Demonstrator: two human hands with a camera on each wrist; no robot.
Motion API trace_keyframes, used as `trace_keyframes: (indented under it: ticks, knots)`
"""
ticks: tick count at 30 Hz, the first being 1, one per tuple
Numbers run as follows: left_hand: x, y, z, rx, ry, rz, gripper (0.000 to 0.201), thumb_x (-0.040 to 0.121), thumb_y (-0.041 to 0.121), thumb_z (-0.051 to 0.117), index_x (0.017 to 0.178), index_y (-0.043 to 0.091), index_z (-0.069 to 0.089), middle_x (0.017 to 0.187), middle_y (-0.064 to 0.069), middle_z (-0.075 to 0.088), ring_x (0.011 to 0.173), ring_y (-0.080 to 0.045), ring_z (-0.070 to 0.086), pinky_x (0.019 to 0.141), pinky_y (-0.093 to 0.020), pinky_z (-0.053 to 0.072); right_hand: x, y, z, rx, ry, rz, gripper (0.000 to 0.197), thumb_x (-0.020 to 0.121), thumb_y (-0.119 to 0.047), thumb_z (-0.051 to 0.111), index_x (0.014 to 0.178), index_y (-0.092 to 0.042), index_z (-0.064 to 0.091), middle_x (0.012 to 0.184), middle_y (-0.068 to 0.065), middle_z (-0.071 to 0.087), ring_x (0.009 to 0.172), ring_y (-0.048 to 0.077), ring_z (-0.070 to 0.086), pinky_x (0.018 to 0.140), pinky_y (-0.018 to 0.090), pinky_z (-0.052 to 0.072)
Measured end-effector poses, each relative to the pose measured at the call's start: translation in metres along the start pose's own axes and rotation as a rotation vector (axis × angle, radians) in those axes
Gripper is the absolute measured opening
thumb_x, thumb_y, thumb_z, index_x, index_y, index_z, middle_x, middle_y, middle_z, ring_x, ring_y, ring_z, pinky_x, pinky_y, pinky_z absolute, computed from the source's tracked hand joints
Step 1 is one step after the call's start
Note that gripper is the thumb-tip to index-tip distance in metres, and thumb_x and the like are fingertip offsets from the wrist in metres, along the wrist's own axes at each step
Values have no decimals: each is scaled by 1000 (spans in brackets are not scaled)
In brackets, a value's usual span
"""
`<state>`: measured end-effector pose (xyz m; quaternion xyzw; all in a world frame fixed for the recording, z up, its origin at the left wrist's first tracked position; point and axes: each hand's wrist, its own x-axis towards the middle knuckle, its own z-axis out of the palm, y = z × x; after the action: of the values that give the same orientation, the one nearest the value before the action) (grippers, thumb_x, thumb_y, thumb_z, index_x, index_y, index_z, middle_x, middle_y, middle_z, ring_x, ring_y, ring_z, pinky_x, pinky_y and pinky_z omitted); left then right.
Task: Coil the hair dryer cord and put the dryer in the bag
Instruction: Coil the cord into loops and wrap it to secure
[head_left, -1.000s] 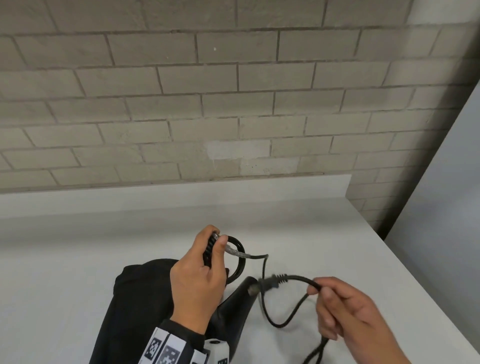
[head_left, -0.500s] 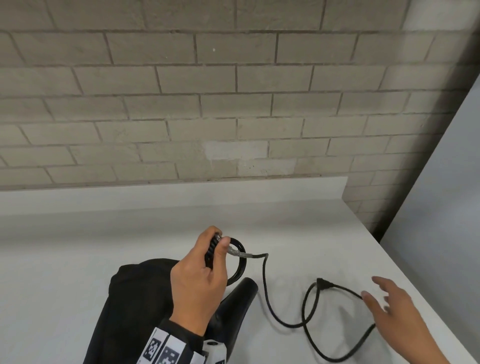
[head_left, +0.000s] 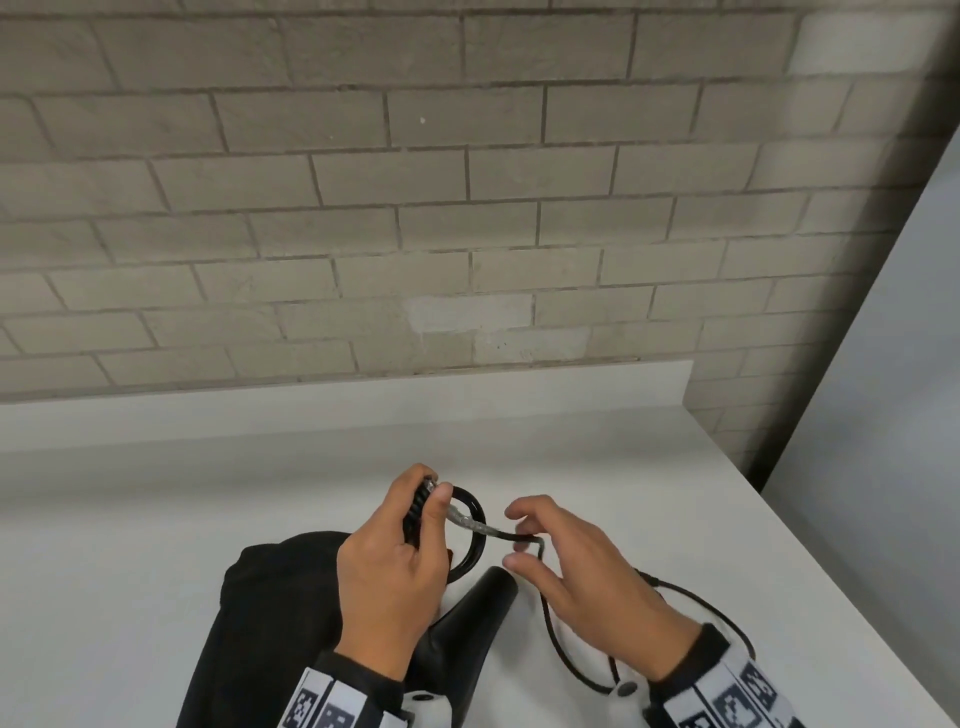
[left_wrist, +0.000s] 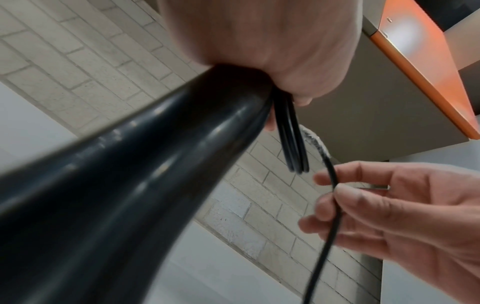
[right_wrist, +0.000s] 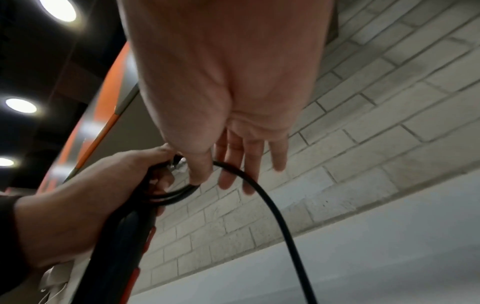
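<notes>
My left hand (head_left: 426, 499) grips the end of the black hair dryer's handle (head_left: 467, 639) together with a few coiled loops of black cord (head_left: 475, 525). The left wrist view shows the handle (left_wrist: 116, 185) and the loops (left_wrist: 293, 148) below the fist. My right hand (head_left: 514, 538) is just right of the loops, thumb and fingers spread on either side of the cord past its taped section. The fingers (right_wrist: 249, 168) look nearly straight, with the cord (right_wrist: 272, 205) running under them. The loose cord and plug (head_left: 655, 579) lie on the table behind that hand. The black bag (head_left: 270, 623) lies under my left forearm.
The white table (head_left: 156, 519) runs back to a brick wall (head_left: 467, 234). Its right edge (head_left: 831, 597) slants toward me, with a grey panel (head_left: 909, 364) beyond it.
My right hand let go of the plug end, which dropped onto the table. The hand then moved left to the cord beside the loops. The left hand stayed put.
</notes>
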<state>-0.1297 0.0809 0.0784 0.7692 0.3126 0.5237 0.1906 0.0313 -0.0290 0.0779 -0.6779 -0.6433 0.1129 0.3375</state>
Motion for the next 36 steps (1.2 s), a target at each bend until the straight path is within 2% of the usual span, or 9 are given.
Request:
trace_keyframes:
  ticks: [2, 5, 12, 15, 20, 24, 30, 34, 36]
  knots:
    - [1, 0, 1, 12, 6, 3, 25, 94, 51, 46, 100, 31, 58, 54, 14, 49, 50, -11, 51, 45, -12, 36, 8, -8, -13, 34, 62, -71, 13, 96, -37, 55, 109, -34, 51, 94, -18, 56, 93, 1, 53, 80, 13, 42]
    - [0, 3, 1, 15, 3, 9, 25, 95, 52, 45, 99, 32, 59, 54, 16, 47, 49, -9, 48, 45, -10, 33, 17, -19, -31, 19, 169, -227, 5, 95, -27, 59, 94, -23, 61, 84, -12, 55, 76, 7, 49, 68, 13, 38]
    - [-3, 13, 0, -153, -72, 94, 44, 78, 70, 63, 101, 33, 60, 57, 11, 51, 47, -13, 46, 48, -17, 43, 36, -43, -47, 133, 262, -301, 5, 91, -15, 66, 90, -11, 67, 81, -8, 58, 71, 1, 52, 67, 8, 37]
    - [-4, 13, 1, -213, -96, 133, 40, 75, 59, 74, 103, 33, 62, 59, 6, 55, 46, -14, 47, 47, -28, 47, 41, -48, -48, 189, 251, -287, 5, 90, -14, 68, 89, -9, 69, 80, -7, 60, 70, 2, 53, 66, 9, 39]
    - [-3, 12, -3, -268, -117, 183, 26, 83, 47, 71, 102, 30, 65, 62, 9, 59, 48, -13, 53, 47, -30, 48, 46, -45, -35, 348, 237, -155, 8, 89, -19, 68, 89, -11, 69, 79, -5, 66, 70, 6, 59, 67, 13, 45]
    - [-3, 12, -5, -266, -101, 225, 19, 84, 42, 70, 93, 27, 64, 61, 9, 59, 48, -12, 53, 46, -28, 45, 46, -37, -18, 616, 235, 14, 9, 87, -19, 71, 89, -10, 70, 83, 1, 72, 80, 14, 68, 77, 24, 54]
    - [-10, 10, -3, -269, -46, 238, 24, 88, 44, 67, 90, 20, 64, 60, 8, 61, 48, -8, 55, 46, -24, 45, 34, -36, 8, 842, 299, 178, 14, 84, -26, 73, 86, -12, 71, 87, 11, 72, 79, 32, 65, 77, 41, 55]
    - [-13, 13, -1, -276, -8, 259, 30, 92, 46, 63, 92, 16, 65, 70, 9, 64, 57, -4, 58, 51, -15, 47, 17, -33, 13, 910, 255, 190, 32, 91, -42, 61, 90, -12, 74, 75, -2, 68, 68, 10, 56, 66, 24, 47]
    - [-11, 12, 0, -265, 16, 244, 32, 93, 46, 61, 92, 14, 65, 74, 9, 66, 62, -3, 61, 54, -16, 49, 8, -31, 15, 910, 198, 144, 32, 86, -47, 66, 96, -18, 74, 81, 6, 68, 74, 16, 55, 71, 28, 49]
